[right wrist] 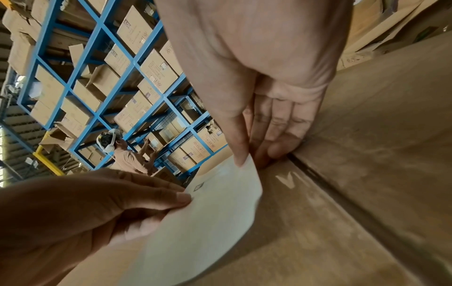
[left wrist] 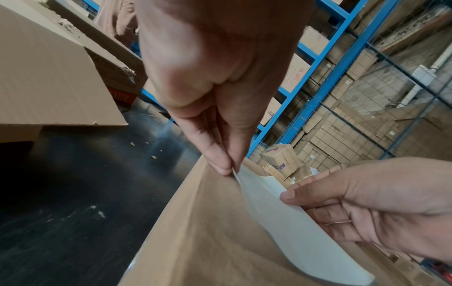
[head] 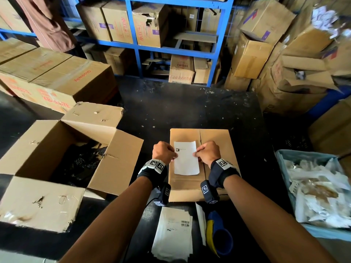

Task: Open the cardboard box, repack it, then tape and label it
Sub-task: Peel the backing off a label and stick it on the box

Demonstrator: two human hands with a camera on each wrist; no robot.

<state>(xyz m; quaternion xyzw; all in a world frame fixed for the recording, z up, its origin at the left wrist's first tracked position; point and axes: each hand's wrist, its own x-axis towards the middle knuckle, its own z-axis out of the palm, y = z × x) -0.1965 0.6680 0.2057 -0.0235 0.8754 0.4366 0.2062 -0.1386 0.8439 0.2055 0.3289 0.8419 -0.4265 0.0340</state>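
A closed cardboard box lies flat on the black table, its top flaps meeting at a centre seam. A white label is held just above its top. My left hand pinches the label's left edge between thumb and finger. My right hand pinches the right edge. The left wrist view shows the left hand on the curling label over the box top. In the right wrist view the right hand's thumb presses the label beside the seam.
A large open box with dark contents stands at the left. More label sheets and a blue-and-yellow tape dispenser lie at the near edge. A blue crate of packets sits on the right. Stacked boxes and blue shelving stand behind.
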